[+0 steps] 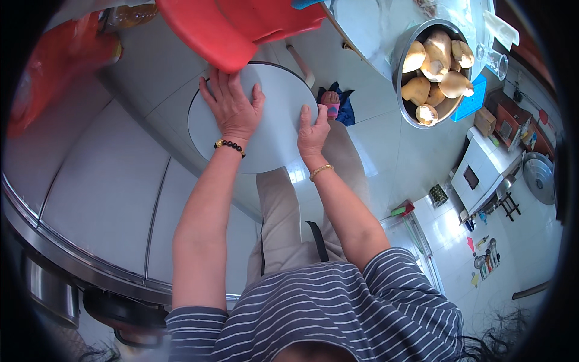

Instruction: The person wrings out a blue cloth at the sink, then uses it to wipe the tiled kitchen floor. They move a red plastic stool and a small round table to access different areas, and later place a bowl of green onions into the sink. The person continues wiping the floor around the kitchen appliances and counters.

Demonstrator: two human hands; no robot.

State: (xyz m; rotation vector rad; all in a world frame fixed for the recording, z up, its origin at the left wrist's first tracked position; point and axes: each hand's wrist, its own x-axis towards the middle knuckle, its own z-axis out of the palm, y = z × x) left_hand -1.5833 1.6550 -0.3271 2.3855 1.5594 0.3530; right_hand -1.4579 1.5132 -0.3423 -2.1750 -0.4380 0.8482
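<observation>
A round white panel (276,149) with a thin dark rim lies below me, above my knees and the floor; whether it has legs is hidden. My left hand (233,106) rests palm down on its upper left part, fingers spread, holding nothing. Those fingertips reach the far rim, beside the lower edge of a red plastic chair (203,27). At the panel's right edge, my right hand (313,133) grips the rim, thumb on top and fingers around the side. Both wrists wear bracelets.
A steel bowl (400,102) of potatoes stands on a table (362,31) at upper right, near a clear glass (493,61) and a blue plastic basket (470,99). Cabinets (108,181) line my left. A red plastic bag (54,68) is at upper left.
</observation>
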